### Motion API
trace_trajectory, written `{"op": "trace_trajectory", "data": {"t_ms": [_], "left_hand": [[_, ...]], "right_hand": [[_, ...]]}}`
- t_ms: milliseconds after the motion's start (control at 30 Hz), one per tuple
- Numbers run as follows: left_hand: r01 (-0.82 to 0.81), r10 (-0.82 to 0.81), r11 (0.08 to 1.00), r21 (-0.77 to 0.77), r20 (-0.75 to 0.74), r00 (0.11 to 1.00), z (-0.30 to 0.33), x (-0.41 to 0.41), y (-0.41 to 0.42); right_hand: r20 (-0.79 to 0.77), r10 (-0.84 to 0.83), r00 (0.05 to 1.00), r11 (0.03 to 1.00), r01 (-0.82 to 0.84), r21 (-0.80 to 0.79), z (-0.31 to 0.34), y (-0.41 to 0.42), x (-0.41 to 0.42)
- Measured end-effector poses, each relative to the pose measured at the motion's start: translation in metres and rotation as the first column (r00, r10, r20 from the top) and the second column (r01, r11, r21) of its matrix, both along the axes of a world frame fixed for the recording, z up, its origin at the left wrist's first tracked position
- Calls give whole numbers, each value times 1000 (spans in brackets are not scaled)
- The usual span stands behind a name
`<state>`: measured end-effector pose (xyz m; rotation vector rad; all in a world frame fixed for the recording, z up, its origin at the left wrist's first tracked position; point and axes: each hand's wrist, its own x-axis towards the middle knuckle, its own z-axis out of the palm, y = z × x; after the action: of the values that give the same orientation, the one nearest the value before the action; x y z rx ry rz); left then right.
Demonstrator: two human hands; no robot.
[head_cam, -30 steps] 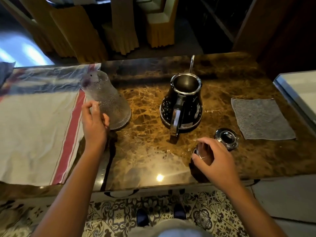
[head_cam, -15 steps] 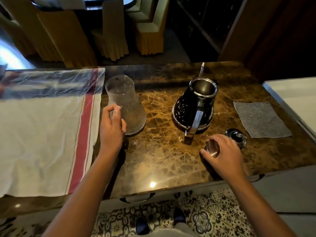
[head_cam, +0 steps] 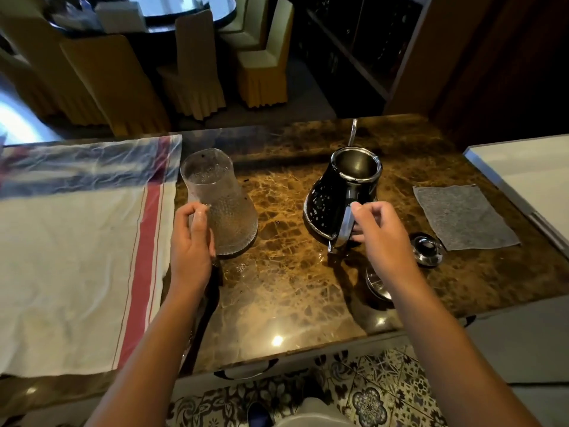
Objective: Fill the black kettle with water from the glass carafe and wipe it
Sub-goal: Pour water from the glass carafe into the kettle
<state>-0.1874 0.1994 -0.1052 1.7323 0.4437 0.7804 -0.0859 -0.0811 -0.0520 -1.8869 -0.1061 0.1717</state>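
Note:
The black kettle (head_cam: 326, 195) stands lidless on the marble counter (head_cam: 286, 291), its steel handle towards me and its thin spout pointing away. My right hand (head_cam: 385, 238) is on that handle, thumb on top and fingers curled behind it. To the left, the textured glass carafe (head_cam: 229, 211) stands upright with water inside. My left hand (head_cam: 191, 245) wraps its near left side, thumb pressed on the glass. Right of the kettle, a grey wiping cloth (head_cam: 462, 217) lies flat.
A round kettle lid (head_cam: 426, 249) and a shiny metal piece (head_cam: 377, 283) lie near my right wrist. A white towel with red stripes (head_cam: 77, 257) covers the counter's left half. A white surface (head_cam: 523, 167) adjoins on the right. Covered chairs (head_cam: 191, 78) stand beyond.
My right hand set the shiny metal piece down on the counter and moved up to the kettle's handle. My left hand stayed on the carafe. The view shifted left.

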Motion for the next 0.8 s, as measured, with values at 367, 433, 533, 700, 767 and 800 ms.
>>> {"op": "trace_trajectory", "data": {"t_ms": [367, 433, 533, 700, 767, 800], "left_hand": [[117, -118, 948, -295, 15, 993, 6, -4, 6], [96, -93, 938, -333, 25, 995, 6, -4, 3], [71, -62, 927, -368, 37, 997, 5, 0, 0], [80, -69, 924, -374, 44, 997, 3, 1, -2], [66, -59, 918, -391, 31, 998, 4, 0, -4], [52, -45, 918, -394, 26, 999, 3, -1, -4]], "right_hand": [[-165, 114, 980, 929, -46, 368, -17, 17, 20], [-159, 82, 984, 935, -21, 354, -16, 18, 28], [-136, 52, 989, 944, -4, 331, -16, 14, 44], [-103, 176, 979, 923, -128, 362, -22, 12, 67], [-84, 217, 973, 915, -172, 365, -24, 14, 74], [-71, 231, 970, 912, -191, 364, -24, 16, 77]]}}
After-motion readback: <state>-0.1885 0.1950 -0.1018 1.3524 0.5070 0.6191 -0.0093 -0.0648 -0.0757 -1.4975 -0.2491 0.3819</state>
